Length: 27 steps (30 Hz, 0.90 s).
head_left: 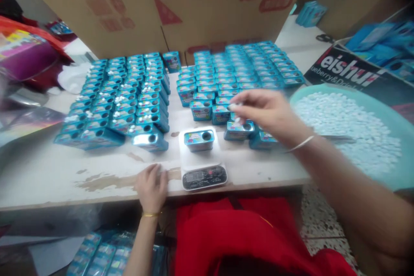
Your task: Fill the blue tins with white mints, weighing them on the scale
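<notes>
A small blue tin (199, 139) with a dark round opening stands on a white digital scale (205, 177). My right hand (263, 110) pinches white tablets between thumb and fingertips, over a blue tin (239, 129) to the right of the scale. My left hand (152, 185) rests at the table's front edge, left of the scale, its fingers bent downward; whether anything is under them is hidden. Rows of blue tins (123, 108) stand on the left, several with white tablets on top. More tins (226, 69) stand in rows behind the scale to the right.
At the right is a green basin (297, 95) full of white tablets (352, 125). A large cardboard box (136, 8) stands behind the tins. A dark printed box (343, 69) holds blue packs at the right. Blue tins in clear wrap (100, 254) lie below the table.
</notes>
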Motion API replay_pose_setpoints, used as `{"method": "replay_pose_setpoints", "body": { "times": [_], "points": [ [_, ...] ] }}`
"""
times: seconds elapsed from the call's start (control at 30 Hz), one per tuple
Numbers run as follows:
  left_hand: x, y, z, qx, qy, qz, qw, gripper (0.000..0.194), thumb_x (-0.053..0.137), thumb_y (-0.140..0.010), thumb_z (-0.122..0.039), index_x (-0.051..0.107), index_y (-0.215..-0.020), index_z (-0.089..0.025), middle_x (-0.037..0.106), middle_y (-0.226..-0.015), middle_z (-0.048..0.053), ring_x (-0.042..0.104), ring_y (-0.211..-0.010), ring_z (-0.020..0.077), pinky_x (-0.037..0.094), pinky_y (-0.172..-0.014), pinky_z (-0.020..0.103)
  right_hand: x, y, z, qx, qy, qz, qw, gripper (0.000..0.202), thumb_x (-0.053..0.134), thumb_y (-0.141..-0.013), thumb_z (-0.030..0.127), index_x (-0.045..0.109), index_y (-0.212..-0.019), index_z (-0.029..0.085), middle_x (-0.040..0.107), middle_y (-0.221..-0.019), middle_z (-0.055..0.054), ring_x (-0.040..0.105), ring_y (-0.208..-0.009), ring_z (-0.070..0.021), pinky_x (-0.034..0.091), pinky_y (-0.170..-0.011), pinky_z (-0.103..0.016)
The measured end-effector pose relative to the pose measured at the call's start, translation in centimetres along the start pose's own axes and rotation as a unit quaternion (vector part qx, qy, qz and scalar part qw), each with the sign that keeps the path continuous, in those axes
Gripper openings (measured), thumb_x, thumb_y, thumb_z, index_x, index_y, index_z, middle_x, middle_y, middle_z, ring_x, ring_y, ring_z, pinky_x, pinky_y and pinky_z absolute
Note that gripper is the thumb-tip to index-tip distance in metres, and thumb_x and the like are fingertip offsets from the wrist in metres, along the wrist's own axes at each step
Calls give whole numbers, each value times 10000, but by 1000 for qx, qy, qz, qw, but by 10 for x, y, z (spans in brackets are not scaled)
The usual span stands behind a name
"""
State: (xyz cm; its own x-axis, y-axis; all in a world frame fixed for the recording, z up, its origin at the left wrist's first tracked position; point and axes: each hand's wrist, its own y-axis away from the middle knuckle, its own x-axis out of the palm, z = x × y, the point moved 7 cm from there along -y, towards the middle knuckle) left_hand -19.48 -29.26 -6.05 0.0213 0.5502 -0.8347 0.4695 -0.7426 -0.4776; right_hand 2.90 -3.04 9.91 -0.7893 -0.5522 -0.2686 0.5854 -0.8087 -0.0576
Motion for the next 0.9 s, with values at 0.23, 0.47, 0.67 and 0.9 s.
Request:
{"method": "replay_pose_setpoints", "body": {
  "times": [0.23, 0.47, 0.67, 0.9],
  "points": [
    [-1, 1, 2, -3, 9, -4, 1000, 211, 588, -826, -293, 610, -1006, -185, 642, -1015, 106, 582, -925, 236, 445, -840, 391, 83, -3, -23, -4, 0, 145, 989, 133, 601, -801, 245, 630, -890, 151, 628, -688, 11, 605, -609, -110, 506, -631, -265],
    [-1, 3, 2, -14, 5, -7, 1000, 215, 590, -824, -295, 609, -1010, -190, 645, -1017, 99, 580, -931, 237, 441, -834, 385, 85, 8, -2, -139, 273, 168, 937, 133, 559, -833, 119, 685, -868, 137, 648, -853, -71, 589, -813, -162, 454, -764, -296],
    [-1, 2, 1, -5, 3, -13, 1000, 211, 592, -824, -289, 606, -1003, -178, 647, -1007, 102, 576, -915, 226, 444, -835, 370, 89, 4, 7, -134, 298, 161, 931, 119, 564, -822, 111, 679, -840, 135, 638, -880, -87, 573, -839, -181, 434, -778, -308],
    [0, 5, 2, -3, 0, -15, 1000, 230, 607, -814, -282, 608, -1017, -172, 645, -1018, 100, 577, -925, 218, 445, -843, 362, 51, 11, -39, 142, -111, 130, 975, 234, 663, -791, 390, 641, -775, 158, 593, -689, 3, 492, -563, -74, 388, -532, -219]
  ]
}}
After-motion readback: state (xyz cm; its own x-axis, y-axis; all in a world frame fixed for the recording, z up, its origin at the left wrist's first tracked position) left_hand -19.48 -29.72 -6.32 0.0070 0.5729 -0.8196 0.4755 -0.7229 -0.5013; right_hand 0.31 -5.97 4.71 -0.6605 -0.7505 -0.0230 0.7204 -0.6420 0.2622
